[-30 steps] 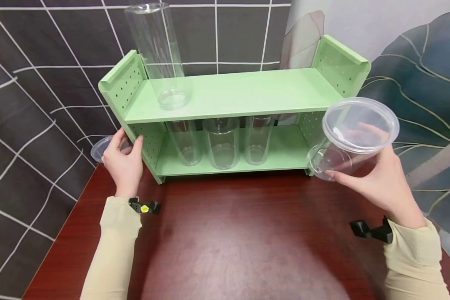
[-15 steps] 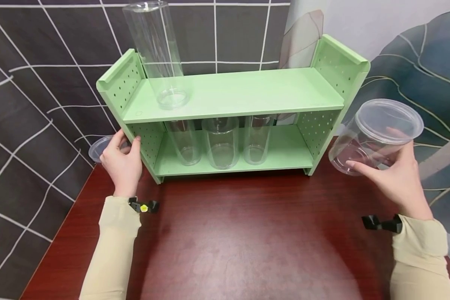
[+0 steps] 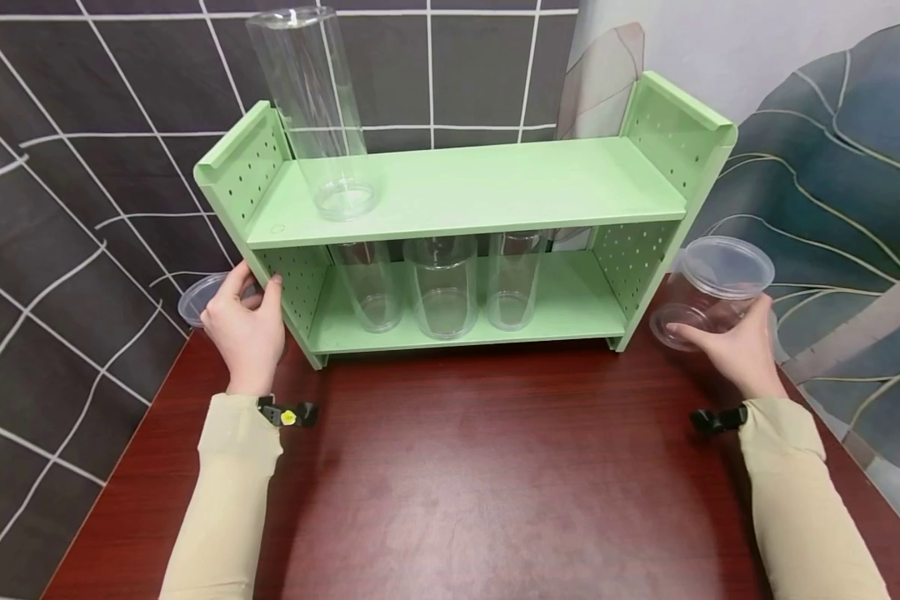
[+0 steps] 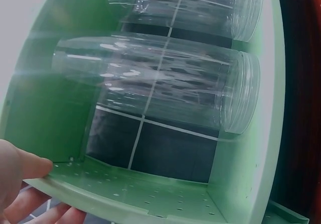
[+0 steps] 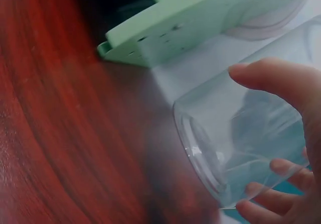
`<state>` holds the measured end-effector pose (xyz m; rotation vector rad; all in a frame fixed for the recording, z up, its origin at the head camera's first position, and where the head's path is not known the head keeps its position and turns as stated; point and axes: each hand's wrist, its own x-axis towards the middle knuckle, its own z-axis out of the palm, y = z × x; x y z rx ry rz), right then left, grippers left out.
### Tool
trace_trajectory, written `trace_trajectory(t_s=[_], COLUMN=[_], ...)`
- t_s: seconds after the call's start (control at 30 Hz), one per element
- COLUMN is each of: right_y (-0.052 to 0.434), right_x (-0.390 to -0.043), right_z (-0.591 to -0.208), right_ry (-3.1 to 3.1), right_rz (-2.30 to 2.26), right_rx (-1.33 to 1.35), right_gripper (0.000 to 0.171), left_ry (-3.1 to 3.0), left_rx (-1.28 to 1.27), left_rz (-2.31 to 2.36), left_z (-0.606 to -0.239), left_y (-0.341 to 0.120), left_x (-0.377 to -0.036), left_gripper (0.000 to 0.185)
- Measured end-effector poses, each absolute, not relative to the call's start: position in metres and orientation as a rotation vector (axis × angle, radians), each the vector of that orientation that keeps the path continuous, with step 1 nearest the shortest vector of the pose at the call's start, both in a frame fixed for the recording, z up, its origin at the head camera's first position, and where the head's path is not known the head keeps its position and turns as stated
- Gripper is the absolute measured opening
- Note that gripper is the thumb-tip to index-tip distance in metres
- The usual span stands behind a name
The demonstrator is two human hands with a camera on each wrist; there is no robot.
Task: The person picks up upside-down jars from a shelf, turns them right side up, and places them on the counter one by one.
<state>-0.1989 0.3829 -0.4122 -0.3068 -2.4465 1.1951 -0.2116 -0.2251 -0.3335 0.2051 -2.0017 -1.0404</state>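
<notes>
My left hand [image 3: 246, 333] grips the front edge of the left side panel of a green two-tier shelf [image 3: 495, 183]. Its thumb lies inside the panel and the other fingers outside, as the left wrist view shows. At the shelf's right end, my right hand [image 3: 742, 354] holds a clear, wide plastic jar [image 3: 708, 287] with a translucent lid, thumb on one side and fingers round the other. The jar leans slightly over the red-brown table [image 3: 495, 467]. In the right wrist view its base [image 5: 200, 153] appears close to the tabletop; contact cannot be told.
A tall clear cylinder [image 3: 337, 125] stands on the upper tier at left. Several clear jars, one in the middle [image 3: 446, 300], stand on the lower tier. Behind my left hand is another translucent-lidded container [image 3: 198, 298]. Tiled wall covering [image 3: 495, 67] backs the shelf.
The right hand first carries the jar rightward, away from the shelf's end, then down, back leftward and farther from me. The left hand keeps its grip on the panel.
</notes>
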Motion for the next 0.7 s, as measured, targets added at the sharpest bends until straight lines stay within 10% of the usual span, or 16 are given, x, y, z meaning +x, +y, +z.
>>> trace_trajectory(t_s=[0.7], right_y=[0.381], right_x=[-0.226], right_z=[-0.429], right_ry=[-2.452], right_rz=[1.297], right_rx=[-0.339], right_gripper=[0.103], left_ry=[-2.004], left_rx=[0.185], left_rz=[-1.028], left_z=[-0.334], left_y=[-0.226], left_x=[-0.211], left_gripper=[0.03])
